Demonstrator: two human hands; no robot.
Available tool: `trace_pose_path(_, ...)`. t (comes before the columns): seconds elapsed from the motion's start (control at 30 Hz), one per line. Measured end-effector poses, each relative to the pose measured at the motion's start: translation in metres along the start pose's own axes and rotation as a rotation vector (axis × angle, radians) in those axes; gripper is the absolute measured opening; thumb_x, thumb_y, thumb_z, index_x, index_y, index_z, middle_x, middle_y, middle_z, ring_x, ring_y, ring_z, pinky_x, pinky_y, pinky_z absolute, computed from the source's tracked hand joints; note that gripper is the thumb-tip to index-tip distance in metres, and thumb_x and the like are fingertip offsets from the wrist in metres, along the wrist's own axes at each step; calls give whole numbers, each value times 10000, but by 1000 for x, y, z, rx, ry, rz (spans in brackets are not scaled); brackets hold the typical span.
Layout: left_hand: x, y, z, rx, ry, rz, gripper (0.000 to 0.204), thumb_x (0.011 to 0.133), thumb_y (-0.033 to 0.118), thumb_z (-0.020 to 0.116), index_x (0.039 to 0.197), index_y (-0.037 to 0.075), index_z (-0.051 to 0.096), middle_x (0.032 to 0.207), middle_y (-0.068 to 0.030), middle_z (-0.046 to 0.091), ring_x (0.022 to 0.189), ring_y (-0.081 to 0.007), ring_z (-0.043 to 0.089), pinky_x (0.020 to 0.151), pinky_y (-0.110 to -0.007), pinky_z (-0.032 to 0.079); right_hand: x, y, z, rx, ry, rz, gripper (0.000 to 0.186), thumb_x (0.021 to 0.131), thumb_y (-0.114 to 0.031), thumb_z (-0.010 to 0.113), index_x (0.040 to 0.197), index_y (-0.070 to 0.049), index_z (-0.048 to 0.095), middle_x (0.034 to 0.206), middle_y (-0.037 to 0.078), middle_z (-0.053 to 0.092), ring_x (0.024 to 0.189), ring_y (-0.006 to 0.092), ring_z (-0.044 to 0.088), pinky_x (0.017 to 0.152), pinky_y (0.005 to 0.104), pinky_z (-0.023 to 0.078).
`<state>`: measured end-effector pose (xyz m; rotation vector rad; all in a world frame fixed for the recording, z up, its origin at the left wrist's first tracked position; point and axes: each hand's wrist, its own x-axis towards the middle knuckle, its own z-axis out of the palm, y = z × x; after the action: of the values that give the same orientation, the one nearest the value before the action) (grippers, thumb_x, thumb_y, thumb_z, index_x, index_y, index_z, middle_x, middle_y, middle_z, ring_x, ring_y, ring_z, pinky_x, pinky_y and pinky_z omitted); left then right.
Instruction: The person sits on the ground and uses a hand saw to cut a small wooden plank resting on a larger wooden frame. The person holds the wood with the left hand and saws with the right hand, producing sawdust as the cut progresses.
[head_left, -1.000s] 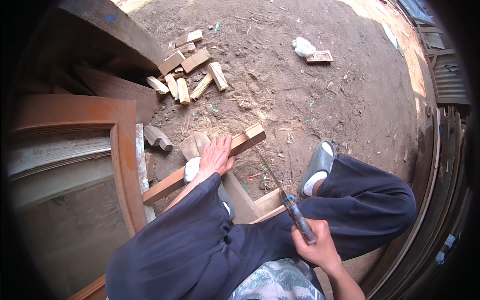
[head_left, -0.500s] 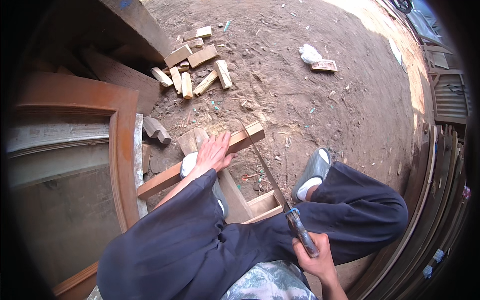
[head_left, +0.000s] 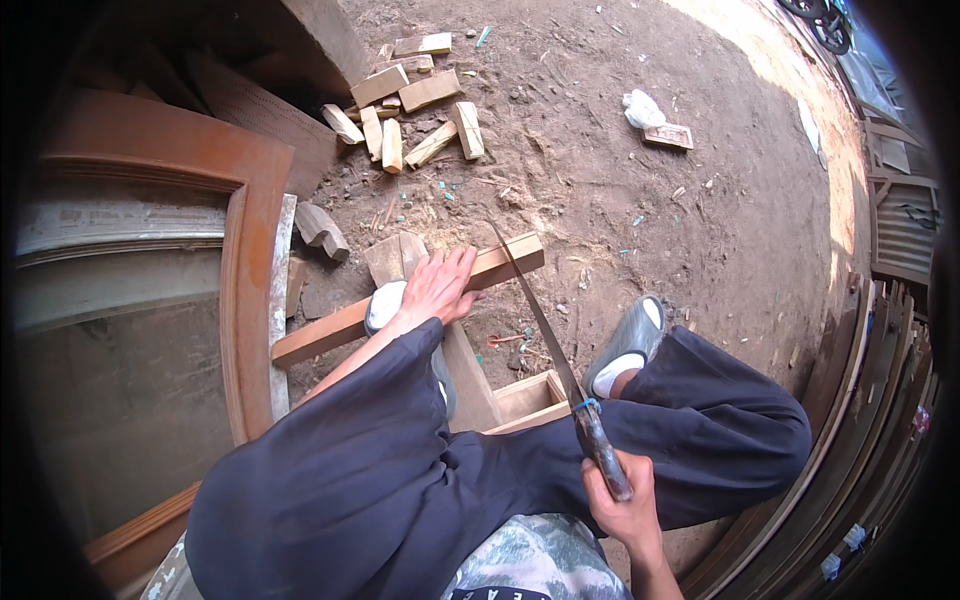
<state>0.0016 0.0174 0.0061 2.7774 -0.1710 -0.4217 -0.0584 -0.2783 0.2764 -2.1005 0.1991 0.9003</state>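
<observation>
My left hand [head_left: 440, 287] presses a reddish wooden bar [head_left: 330, 334] from above, fingers over its far side and thumb on the near side. The bar lies slanted over my left foot and a wooden support [head_left: 468, 380]. In my right hand [head_left: 625, 498], closed round a dark mottled handle with a blue tie, is a handsaw [head_left: 545, 330]. Its long narrow blade crosses the bar near the right end, with the tip just past the far edge. How deep the blade sits in the wood I cannot tell.
Several cut wood blocks [head_left: 430, 90] are heaped on the dirt ground ahead. A brown framed panel [head_left: 262, 220] stands at my left. Long boards [head_left: 850, 400] line the right side. My right foot, in a grey slipper [head_left: 632, 335], rests beyond the saw. A white plastic bag [head_left: 642, 108] lies farther off.
The saw has slid slightly forward across the bar, away from me. My left hand stays in place on the wood. The whole view has shifted a little.
</observation>
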Motion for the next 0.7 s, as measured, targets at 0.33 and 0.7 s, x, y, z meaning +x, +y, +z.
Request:
trace_pose_path(0.33, 3, 2, 1, 9, -64, -28, 831, 856, 479, 764, 1485, 22, 471, 1321, -139, 619, 1194, -330, 611, 1019, -449, 464, 6, -1, 24, 48, 46, -20, 241, 897, -62, 665, 708, 30, 548, 559, 58, 423, 537, 74, 375, 492, 340, 328)
trace_pose_path(0.7, -3, -5, 3, 18, 18, 44, 770, 852, 397, 795, 1447, 24, 480, 1270, -128, 617, 1078, -309, 614, 914, -429, 479, 13, 0, 18, 54, 43, -6, 261, 927, -66, 659, 711, 20, 540, 586, -10, 430, 572, 49, 374, 501, 312, 323)
